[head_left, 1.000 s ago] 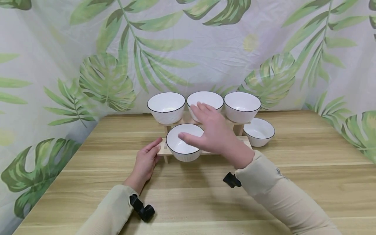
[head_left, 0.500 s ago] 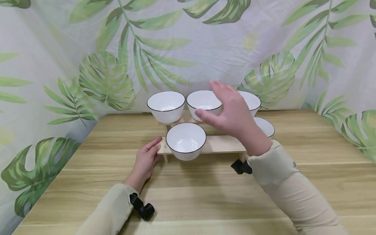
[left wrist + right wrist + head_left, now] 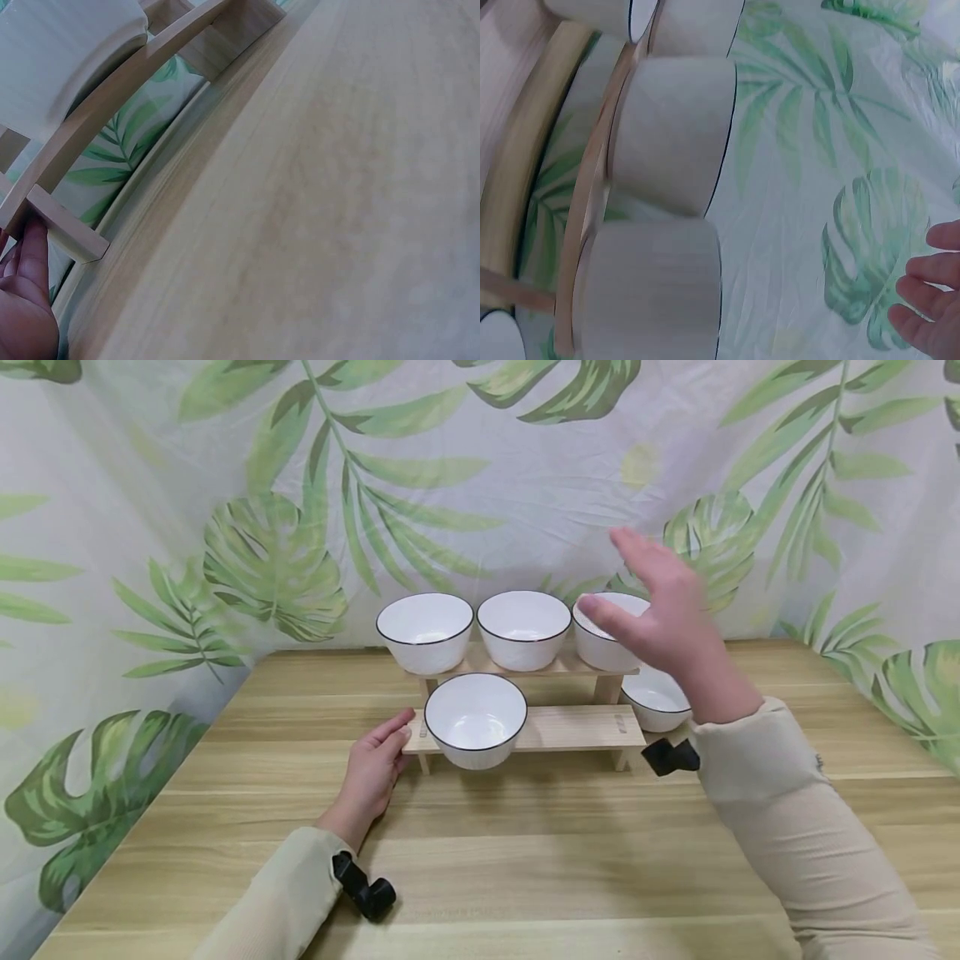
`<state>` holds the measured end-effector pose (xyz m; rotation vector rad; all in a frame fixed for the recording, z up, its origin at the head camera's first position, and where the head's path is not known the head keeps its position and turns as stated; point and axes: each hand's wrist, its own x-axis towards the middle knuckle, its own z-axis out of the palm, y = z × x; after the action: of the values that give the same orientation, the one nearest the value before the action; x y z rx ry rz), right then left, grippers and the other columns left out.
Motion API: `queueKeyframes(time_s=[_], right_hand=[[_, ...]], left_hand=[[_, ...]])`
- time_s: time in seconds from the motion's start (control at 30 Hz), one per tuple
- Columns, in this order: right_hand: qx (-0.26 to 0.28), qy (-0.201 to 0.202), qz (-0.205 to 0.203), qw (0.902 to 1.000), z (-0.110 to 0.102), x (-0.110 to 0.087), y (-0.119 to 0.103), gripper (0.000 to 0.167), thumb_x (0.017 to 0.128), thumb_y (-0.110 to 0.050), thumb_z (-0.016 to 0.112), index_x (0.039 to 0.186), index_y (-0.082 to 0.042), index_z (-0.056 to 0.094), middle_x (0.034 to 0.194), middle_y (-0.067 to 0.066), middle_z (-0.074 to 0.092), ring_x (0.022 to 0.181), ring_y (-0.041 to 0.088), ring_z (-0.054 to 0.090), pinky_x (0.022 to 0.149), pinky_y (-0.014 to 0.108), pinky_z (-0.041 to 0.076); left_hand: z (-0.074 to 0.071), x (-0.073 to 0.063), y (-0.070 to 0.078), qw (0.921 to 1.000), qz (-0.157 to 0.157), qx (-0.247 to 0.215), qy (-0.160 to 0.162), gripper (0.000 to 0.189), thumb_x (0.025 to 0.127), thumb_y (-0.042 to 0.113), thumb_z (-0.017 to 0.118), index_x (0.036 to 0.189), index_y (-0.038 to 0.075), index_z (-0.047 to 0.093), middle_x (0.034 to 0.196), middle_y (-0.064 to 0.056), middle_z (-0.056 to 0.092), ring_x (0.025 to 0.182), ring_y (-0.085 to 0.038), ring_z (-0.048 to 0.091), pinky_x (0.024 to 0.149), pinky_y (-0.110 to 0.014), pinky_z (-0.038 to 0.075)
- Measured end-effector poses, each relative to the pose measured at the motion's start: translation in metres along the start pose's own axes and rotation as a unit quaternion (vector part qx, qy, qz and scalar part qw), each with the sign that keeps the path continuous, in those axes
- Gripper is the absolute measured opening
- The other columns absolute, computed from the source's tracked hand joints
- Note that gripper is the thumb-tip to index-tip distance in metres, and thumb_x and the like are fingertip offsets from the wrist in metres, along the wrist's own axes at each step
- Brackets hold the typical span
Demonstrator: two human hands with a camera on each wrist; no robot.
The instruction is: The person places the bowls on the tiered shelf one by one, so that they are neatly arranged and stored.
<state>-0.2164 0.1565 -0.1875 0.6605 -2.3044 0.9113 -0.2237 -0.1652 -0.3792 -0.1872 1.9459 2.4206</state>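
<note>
My left hand (image 3: 369,777) grips the left end of a two-tier wooden stand (image 3: 573,728) at its lower shelf; in the left wrist view its fingers (image 3: 31,255) reach under that shelf by a leg. A white bowl with a dark rim (image 3: 476,714) sits toward the left of the lower shelf. Along the upper shelf stand a left bowl (image 3: 425,639), a middle bowl (image 3: 523,633) and a right bowl (image 3: 606,652). In the air in front of the right bowl, partly covering it, my right hand (image 3: 667,610) is held with fingers spread and nothing in them.
One more white bowl (image 3: 654,702) stands on the wooden table (image 3: 525,860) behind the stand's right end, partly covered by my right hand and wrist. A leaf-printed cloth (image 3: 555,510) hangs behind the table.
My right hand has moved right and upward from over the lower bowl, past the middle upper bowl, to the right upper bowl. The left hand and the bowls stay where they were.
</note>
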Motion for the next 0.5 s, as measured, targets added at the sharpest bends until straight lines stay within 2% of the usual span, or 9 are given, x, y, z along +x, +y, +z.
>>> queueKeyframes(time_s=[0.1, 0.23, 0.5], right_hand=[[0.002, 0.006, 0.009, 0.9999, -0.007, -0.001, 0.011, 0.071, 0.080, -0.040, 0.062, 0.138, -0.004, 0.042, 0.144, 0.014, 0.039, 0.136, 0.026, 0.030, 0.113, 0.039, 0.016], [0.008, 0.028, 0.000, 0.9996, -0.015, -0.003, 0.028, 0.068, 0.080, -0.035, 0.064, 0.137, -0.003, 0.044, 0.143, 0.014, 0.040, 0.135, 0.023, 0.031, 0.113, 0.034, 0.017], [0.012, 0.071, 0.006, 0.9974, -0.024, -0.014, 0.058, 0.065, 0.079, -0.028, 0.066, 0.136, -0.003, 0.046, 0.141, 0.014, 0.041, 0.135, 0.023, 0.032, 0.112, 0.032, 0.020]], left_hand=[[0.000, 0.000, 0.000, 1.0000, 0.000, 0.001, 0.000, 0.041, 0.097, 0.007, 0.042, 0.137, 0.002, 0.042, 0.143, -0.012, 0.039, 0.098, -0.001, 0.057, 0.081, -0.018, 0.049], [0.000, 0.000, -0.001, 1.0000, -0.002, 0.001, -0.001, 0.041, 0.096, 0.006, 0.042, 0.137, 0.002, 0.043, 0.143, -0.011, 0.039, 0.097, -0.001, 0.057, 0.080, -0.018, 0.049], [0.000, 0.000, 0.001, 1.0000, -0.002, -0.001, -0.004, 0.041, 0.096, 0.006, 0.042, 0.138, 0.002, 0.042, 0.144, -0.009, 0.039, 0.099, -0.001, 0.056, 0.081, -0.017, 0.049]])
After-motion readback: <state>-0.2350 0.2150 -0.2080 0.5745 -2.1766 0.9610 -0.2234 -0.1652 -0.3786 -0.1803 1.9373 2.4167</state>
